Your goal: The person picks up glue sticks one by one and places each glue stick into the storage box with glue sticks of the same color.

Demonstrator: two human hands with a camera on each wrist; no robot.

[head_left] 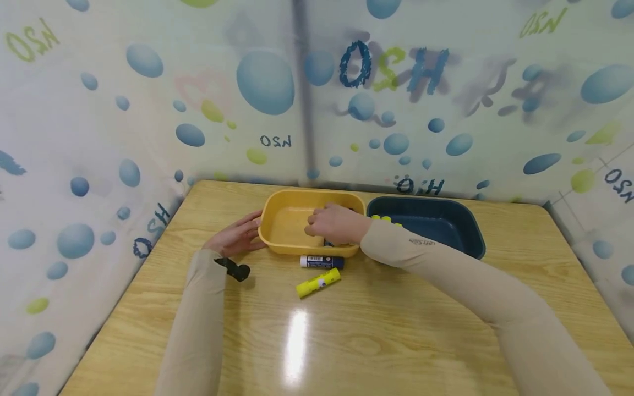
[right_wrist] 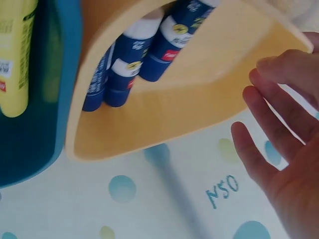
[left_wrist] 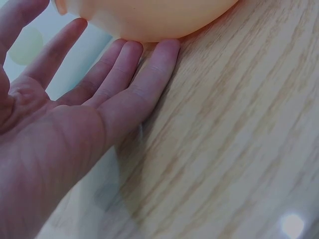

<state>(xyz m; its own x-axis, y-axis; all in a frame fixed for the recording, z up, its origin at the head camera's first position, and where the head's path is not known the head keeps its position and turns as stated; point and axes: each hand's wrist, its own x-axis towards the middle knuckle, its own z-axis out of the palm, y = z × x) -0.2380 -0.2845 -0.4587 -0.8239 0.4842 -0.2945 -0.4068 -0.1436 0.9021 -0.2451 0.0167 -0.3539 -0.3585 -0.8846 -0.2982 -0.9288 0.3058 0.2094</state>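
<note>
My left hand (head_left: 236,235) has its fingers extended against the outer left wall of the yellow bin (head_left: 282,248); in the left wrist view, fingertips (left_wrist: 167,52) rest at the bin's lower edge. Over the right part of the bin is my right hand (head_left: 337,223), its fingers loosely bent and nothing visible between them in the right wrist view. Inside the bin lie several blue-and-white glue sticks (right_wrist: 127,64), partly hidden by that hand in the head view. In front of the bin, a blue glue stick (head_left: 322,262) and a yellow glue stick (head_left: 318,282) lie on the table.
A dark blue bin (head_left: 438,212) stands right beside the yellow one, holding several yellow glue sticks (right_wrist: 15,59). Both stand on a wooden table (head_left: 396,341) near its back edge, close to a bubble-patterned curtain (head_left: 223,99).
</note>
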